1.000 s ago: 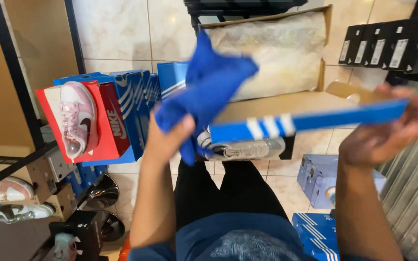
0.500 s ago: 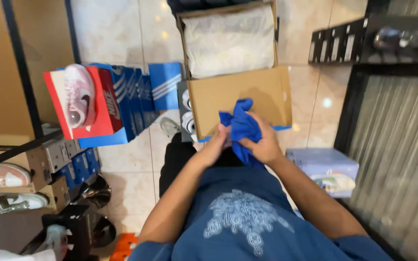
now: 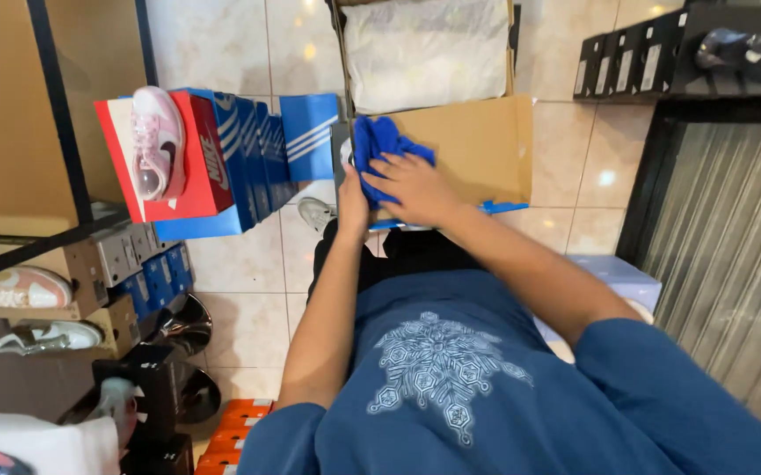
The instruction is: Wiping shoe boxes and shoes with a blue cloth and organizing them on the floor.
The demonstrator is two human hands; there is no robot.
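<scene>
Your right hand lies flat and open on a blue cloth, fingers spread, pressing it down. Your left hand is at the cloth's left edge, and it is partly hidden, so you cannot tell how tightly it grips. The cloth sits bunched up on the near left corner of a brown cardboard box, which rests over your lap. A thin blue box edge peeks out under the cardboard. Just past the cardboard, a white padded sheet lies in another open box on the tiled floor. To your left stands a row of blue shoe boxes, with a red shoe box at its end. A pink shoe rests on the red box. More shoes sit on the shelf further left.
</scene>
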